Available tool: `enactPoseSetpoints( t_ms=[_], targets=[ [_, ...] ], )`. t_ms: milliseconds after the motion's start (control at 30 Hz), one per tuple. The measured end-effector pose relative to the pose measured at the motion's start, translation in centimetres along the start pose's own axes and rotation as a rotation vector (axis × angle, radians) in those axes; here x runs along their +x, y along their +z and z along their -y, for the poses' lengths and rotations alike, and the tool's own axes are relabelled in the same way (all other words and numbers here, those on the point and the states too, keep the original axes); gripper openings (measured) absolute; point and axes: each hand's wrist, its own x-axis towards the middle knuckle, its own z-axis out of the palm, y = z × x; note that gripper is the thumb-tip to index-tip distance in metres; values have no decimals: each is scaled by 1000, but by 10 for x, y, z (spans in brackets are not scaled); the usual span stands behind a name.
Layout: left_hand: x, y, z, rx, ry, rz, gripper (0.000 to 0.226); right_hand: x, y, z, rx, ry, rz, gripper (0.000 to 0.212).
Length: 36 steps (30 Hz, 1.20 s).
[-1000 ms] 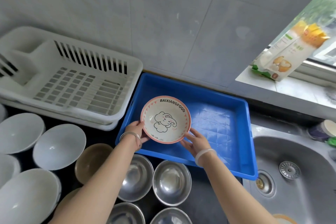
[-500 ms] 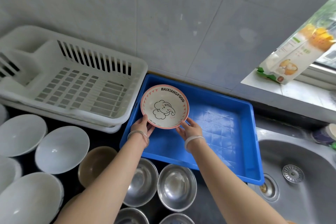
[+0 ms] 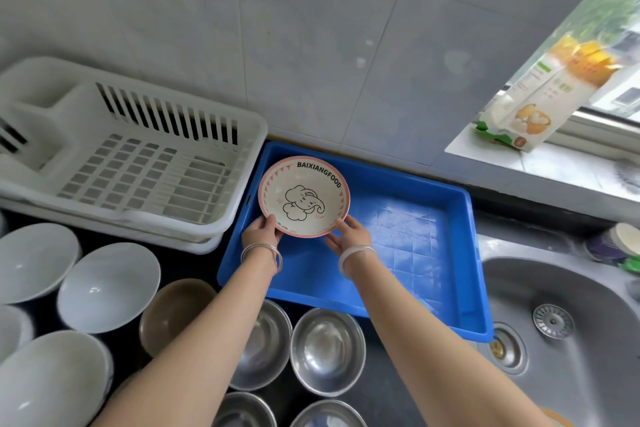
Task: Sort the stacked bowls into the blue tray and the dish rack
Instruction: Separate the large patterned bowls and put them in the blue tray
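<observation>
Head view: both hands, left hand (image 3: 260, 231) and right hand (image 3: 349, 236), pinch the elephant bowl (image 3: 304, 201) at its near rim over the blue tray (image 3: 408, 184)'s far-left corner; lower it level before letting go

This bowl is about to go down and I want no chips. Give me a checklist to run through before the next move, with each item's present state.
1. The left grip holds the elephant bowl at its near left rim: ok.
2. The right grip holds the near right rim: ok.
3. The bowl is over the blue tray, at its far left corner: ok.
4. The tray floor that shows has no other dishes on it: ok.
5. The spot right under the bowl is free: cannot tell, it is hidden.
6. The bowl already rests on the tray floor: cannot tell.
</observation>
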Motion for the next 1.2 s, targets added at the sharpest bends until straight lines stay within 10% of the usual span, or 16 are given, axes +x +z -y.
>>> enactPoseSetpoints(
  t_ms=[400, 733, 1200],
  targets=[
    [-97, 7, 30, 591, 324, 95, 38, -50, -65, 13, -366, -156, 91, 35],
    [-236, 47, 149, 1000, 419, 585, 33, -161, -279, -16, -940, -494, -297, 29],
    [-297, 48, 248, 1186, 230, 731, 40, -222, -411, -86, -627, -211, -588, 35]
  ],
)
